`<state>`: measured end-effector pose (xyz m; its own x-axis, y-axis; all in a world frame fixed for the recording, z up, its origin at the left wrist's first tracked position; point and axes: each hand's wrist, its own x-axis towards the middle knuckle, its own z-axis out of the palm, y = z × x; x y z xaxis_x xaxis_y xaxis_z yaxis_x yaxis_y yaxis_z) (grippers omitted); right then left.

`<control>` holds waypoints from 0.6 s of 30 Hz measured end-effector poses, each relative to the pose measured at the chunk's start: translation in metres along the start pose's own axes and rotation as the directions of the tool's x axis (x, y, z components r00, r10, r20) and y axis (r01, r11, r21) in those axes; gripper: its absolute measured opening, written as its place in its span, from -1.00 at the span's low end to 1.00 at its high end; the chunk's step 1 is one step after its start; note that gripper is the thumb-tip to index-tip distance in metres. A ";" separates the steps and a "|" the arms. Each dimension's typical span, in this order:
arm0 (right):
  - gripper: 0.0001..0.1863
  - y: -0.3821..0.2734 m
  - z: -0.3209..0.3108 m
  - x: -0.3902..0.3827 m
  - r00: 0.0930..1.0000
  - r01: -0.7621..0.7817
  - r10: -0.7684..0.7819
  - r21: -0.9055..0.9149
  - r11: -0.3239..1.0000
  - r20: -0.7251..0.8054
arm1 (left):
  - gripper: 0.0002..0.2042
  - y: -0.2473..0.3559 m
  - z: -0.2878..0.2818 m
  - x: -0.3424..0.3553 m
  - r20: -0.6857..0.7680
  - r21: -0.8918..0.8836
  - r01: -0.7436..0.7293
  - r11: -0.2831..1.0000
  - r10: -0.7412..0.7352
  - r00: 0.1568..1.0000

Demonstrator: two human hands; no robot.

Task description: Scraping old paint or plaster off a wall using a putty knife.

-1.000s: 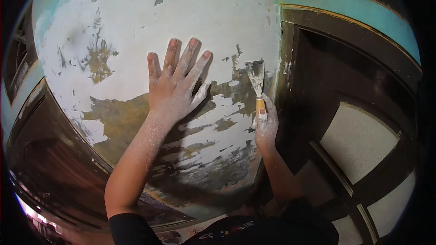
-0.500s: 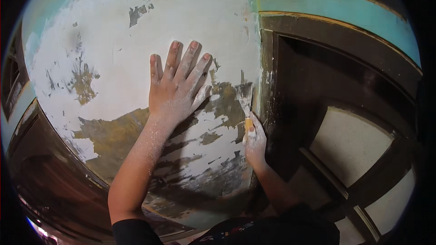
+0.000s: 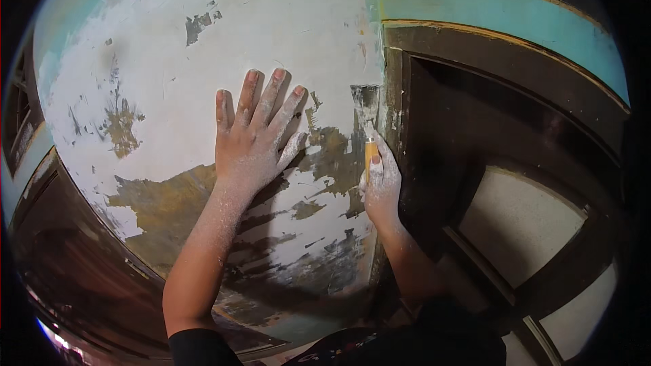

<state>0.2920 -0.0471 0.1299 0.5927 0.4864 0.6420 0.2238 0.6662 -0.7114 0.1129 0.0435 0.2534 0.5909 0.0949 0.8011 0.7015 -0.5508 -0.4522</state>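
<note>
My left hand (image 3: 254,135) lies flat on the wall (image 3: 285,20), fingers spread, with white dust over its back and wrist. In my right hand (image 3: 383,190) is a putty knife (image 3: 371,152) with a yellow handle, gripped with the blade pointing up. Its broad, white-smeared blade lies against the wall near the right edge, beside the door frame. White coating covers much of the wall. Around and below my hands a brownish-grey patch (image 3: 163,203) shows through, its edges ragged.
To the right stands a dark door frame (image 3: 397,95) with a panelled door (image 3: 522,224) set back in it. A turquoise band (image 3: 502,10) runs above. Dark wooden panelling (image 3: 81,257) borders the wall at lower left. Small bare spots (image 3: 200,26) mark the upper wall.
My right hand has moved the putty knife upward along the wall's right edge. My left hand stays flat on the wall, with the view shifted slightly.
</note>
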 end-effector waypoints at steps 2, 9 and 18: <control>-0.49 0.006 -0.001 -0.004 0.999 0.049 -0.050 -0.013 0.999 -0.011 | -0.35 0.002 0.000 0.000 0.018 0.009 0.006 1.000 -0.006 1.000; -0.51 0.010 0.002 -0.002 0.995 0.102 -0.102 0.000 0.995 0.015 | -0.33 0.000 0.000 -0.001 0.039 0.016 0.022 1.000 -0.023 0.999; -0.58 0.019 0.002 -0.015 0.992 0.047 -0.046 -0.004 0.999 0.121 | -0.36 0.004 0.002 -0.006 0.026 0.028 0.079 0.997 -0.079 0.997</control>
<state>0.2860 -0.0411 0.1076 0.4838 0.5201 0.7039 0.2544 0.6860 -0.6817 0.1130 0.0423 0.2465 0.5436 0.1599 0.8240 0.7567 -0.5182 -0.3986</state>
